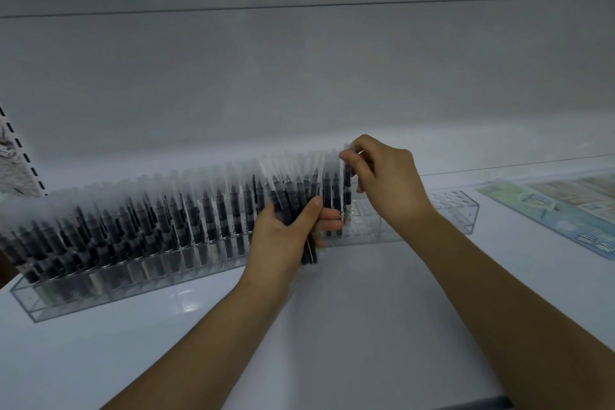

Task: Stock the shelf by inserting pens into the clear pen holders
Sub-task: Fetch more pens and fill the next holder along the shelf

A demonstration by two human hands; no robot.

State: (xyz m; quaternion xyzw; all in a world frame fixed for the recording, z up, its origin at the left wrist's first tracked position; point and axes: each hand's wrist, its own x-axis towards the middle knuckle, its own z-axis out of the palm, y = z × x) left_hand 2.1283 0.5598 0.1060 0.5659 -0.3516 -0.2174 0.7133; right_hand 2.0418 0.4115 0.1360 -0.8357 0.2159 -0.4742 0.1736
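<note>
A long clear holder (459, 210) of hard, glassy plastic, box-shaped with a top plate full of small round holes, runs across the smooth white shelf (332, 326). From its far-left end up to the hands it is packed with upright pens (149, 220): slim dark barrels, each topped by a frosted, translucent cap that tapers upward, so the row looks like a pale fringe over black. Right of the hands the holder's holes stand bare. The left hand (283, 236) is just in front of the holder, its fingers (329, 215) and thumb wrapped tight around a bundle (307, 210) of the same dark pens, whose lower ends stick out below the palm. The right hand (386, 176) is above the holder at the end of the filled stretch; its thumb and fingertips pinch the frosted cap of a single pen (347, 190), which hangs upright with its lower end at the holder's top plate; whether it sits in a hole cannot be told. Right of the holder, near the shelf's edge, lies a flat printed sheet (565, 210) in pale blue and green, glossy.
</note>
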